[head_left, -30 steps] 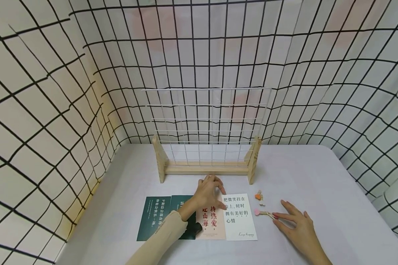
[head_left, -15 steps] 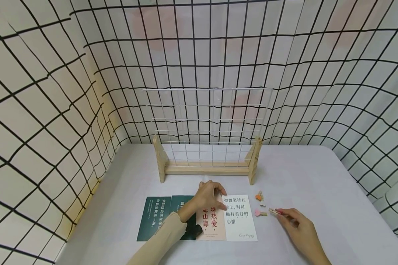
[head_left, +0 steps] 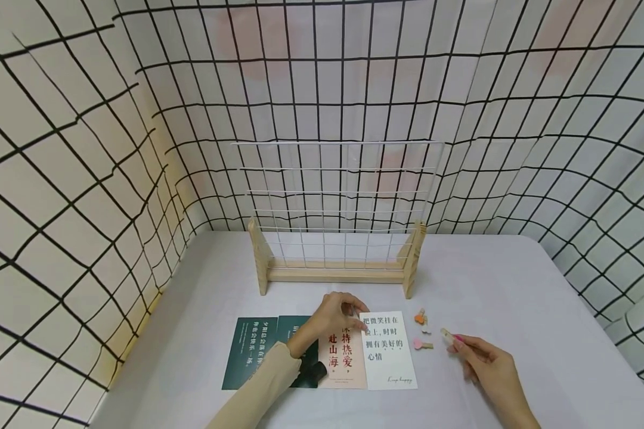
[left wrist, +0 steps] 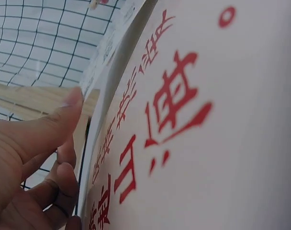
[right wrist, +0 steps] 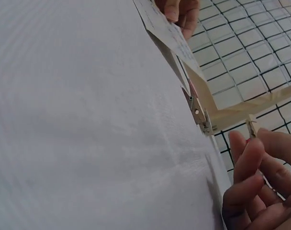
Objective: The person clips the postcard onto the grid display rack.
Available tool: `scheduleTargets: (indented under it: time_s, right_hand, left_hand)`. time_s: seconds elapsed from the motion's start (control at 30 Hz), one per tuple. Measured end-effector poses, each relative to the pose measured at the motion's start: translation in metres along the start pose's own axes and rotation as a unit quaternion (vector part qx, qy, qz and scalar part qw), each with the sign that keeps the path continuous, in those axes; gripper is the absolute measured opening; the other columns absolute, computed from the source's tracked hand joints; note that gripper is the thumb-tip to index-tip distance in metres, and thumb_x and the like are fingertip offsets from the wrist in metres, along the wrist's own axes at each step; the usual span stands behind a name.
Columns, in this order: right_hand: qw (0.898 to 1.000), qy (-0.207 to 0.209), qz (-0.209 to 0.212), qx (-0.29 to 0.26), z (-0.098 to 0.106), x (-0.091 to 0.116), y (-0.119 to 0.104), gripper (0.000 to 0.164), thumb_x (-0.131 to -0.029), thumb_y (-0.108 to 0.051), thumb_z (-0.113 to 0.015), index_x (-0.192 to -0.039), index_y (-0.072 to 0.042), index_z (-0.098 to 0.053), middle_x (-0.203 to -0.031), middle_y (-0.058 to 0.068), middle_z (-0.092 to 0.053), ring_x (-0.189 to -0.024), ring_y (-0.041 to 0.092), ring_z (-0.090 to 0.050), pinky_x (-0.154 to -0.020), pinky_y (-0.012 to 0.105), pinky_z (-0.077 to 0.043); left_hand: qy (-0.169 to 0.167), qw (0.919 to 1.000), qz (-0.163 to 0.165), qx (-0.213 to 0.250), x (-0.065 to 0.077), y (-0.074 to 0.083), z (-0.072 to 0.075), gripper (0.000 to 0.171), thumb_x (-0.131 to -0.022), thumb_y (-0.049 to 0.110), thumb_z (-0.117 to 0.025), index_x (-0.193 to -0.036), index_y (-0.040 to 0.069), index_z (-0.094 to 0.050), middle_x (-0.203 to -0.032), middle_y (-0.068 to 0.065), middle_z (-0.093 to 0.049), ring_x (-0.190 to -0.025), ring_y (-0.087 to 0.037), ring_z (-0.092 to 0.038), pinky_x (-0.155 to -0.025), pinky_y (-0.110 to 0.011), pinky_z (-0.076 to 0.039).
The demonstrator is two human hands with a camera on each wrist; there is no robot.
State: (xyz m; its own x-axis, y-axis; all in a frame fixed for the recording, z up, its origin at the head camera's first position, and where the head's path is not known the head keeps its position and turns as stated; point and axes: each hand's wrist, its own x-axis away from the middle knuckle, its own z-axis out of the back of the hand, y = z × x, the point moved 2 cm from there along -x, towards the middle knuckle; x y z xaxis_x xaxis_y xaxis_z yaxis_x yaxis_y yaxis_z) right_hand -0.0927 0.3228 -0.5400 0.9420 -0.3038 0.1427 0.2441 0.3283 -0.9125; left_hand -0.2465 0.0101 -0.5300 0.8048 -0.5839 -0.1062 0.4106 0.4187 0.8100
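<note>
My left hand (head_left: 333, 319) pinches the upper left corner of a white card (head_left: 389, 363) with black lettering. In the right wrist view the held end of that card (right wrist: 169, 36) is lifted off the table, thumb on top. Under the left hand lies a pink card (head_left: 346, 369) with red characters, large in the left wrist view. To the right, my right hand (head_left: 491, 360) pinches a small wooden clothespin (head_left: 445, 333) between thumb and index finger, raised above the table. Beside the white card lie a pink-topped clothespin (head_left: 423, 344) and an orange-topped clothespin (head_left: 420, 317).
Two dark green cards (head_left: 247, 351) lie at the left of the row, one partly covered by the left forearm. Behind the cards stands a wire grid rack (head_left: 333, 238) on a wooden base (head_left: 335, 276). Grid-patterned cloth (head_left: 322, 83) surrounds the white table.
My right hand has picked a clothespin up from beside the pink-topped one and drawn it rightward and up. The left hand has raised the white card's upper end slightly.
</note>
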Motion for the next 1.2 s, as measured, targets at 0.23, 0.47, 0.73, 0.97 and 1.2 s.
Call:
scheduleTargets:
  time_s: [0.23,0.47,0.73,0.97,1.2]
  right_hand:
    - [0.992,-0.036,-0.066,-0.101,-0.003,0.002,0.001,0.046,-0.099,-0.036,-0.071,-0.136,-0.010,-0.064,-0.099,-0.010,-0.081,-0.053,0.007,-0.049,-0.046,0.026,-0.040]
    - [0.985,-0.038,-0.108,-0.131,-0.003,0.001,-0.001,0.025,-0.097,-0.035,-0.074,-0.120,-0.026,-0.076,-0.096,-0.013,-0.081,-0.057,0.007,-0.054,-0.049,0.022,-0.040]
    - [0.977,-0.022,-0.158,-0.140,0.001,0.000,-0.004,0.017,-0.096,-0.050,-0.070,-0.105,-0.037,-0.075,-0.076,-0.008,-0.074,-0.065,0.008,-0.062,-0.057,0.023,-0.049]
    - [0.953,-0.063,-0.158,-0.251,0.007,-0.002,-0.001,0.013,-0.098,-0.027,-0.073,-0.109,-0.033,-0.077,-0.101,-0.015,-0.079,-0.096,0.001,-0.074,-0.085,0.020,-0.059]
    - [0.922,-0.106,-0.127,-0.351,0.014,-0.004,0.004,0.023,-0.102,-0.010,-0.065,-0.104,-0.026,-0.081,-0.109,-0.008,-0.079,-0.107,0.006,-0.074,-0.093,0.023,-0.057]
  left_hand:
    - [-0.010,0.9983,0.003,0.057,0.000,-0.002,0.002,0.025,-0.081,0.013,-0.089,-0.104,0.010,-0.080,-0.091,-0.003,-0.072,-0.071,-0.003,-0.054,-0.065,-0.017,-0.045]
    - [-0.020,0.9961,0.008,0.086,-0.001,-0.002,0.004,0.024,-0.083,0.014,-0.088,-0.105,0.014,-0.079,-0.094,-0.004,-0.073,-0.076,-0.005,-0.055,-0.070,-0.019,-0.046]
    - [-0.033,0.9948,0.007,0.096,-0.001,-0.004,0.007,0.022,-0.085,0.013,-0.086,-0.106,0.013,-0.081,-0.088,0.000,-0.073,-0.073,-0.005,-0.057,-0.068,-0.019,-0.046]
    - [-0.042,0.9894,0.028,0.136,0.001,-0.003,0.009,0.020,-0.086,0.009,-0.084,-0.106,0.011,-0.082,-0.098,-0.008,-0.080,-0.071,-0.010,-0.067,-0.063,-0.019,-0.050]
    - [-0.025,0.9843,0.028,0.173,0.002,-0.006,0.011,0.020,-0.083,0.008,-0.086,-0.103,0.008,-0.083,-0.099,-0.011,-0.081,-0.068,-0.013,-0.069,-0.059,-0.019,-0.049]
